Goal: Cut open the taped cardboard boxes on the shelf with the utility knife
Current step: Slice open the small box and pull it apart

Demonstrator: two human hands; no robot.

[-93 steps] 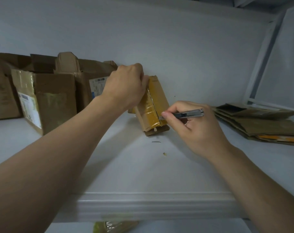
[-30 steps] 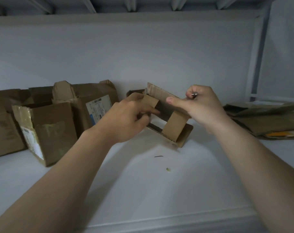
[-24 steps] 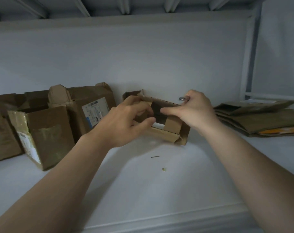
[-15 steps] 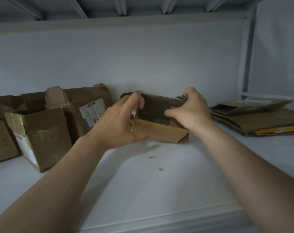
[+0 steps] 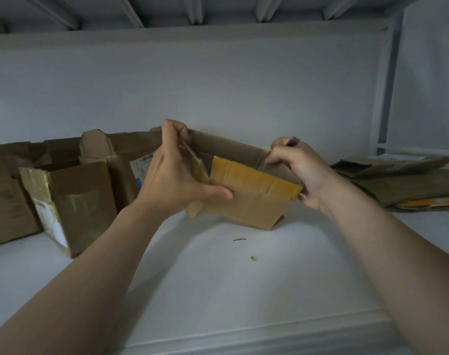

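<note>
Box (image 5: 249, 201): plain brown cardboard, matt, creased. I note a band of yellowish tape (image 5: 254, 175) along its top, slightly glossy. Shelf (image 5: 218, 290): white, smooth, dull sheen. Left boxes (image 5: 85, 201): worn cardboard, shiny tape patches, white paper label (image 5: 140, 169). Flat pile (image 5: 403, 183): same matt cardboard. Knife (image 5: 293, 141): dark tip only, finish I cannot tell.
</note>
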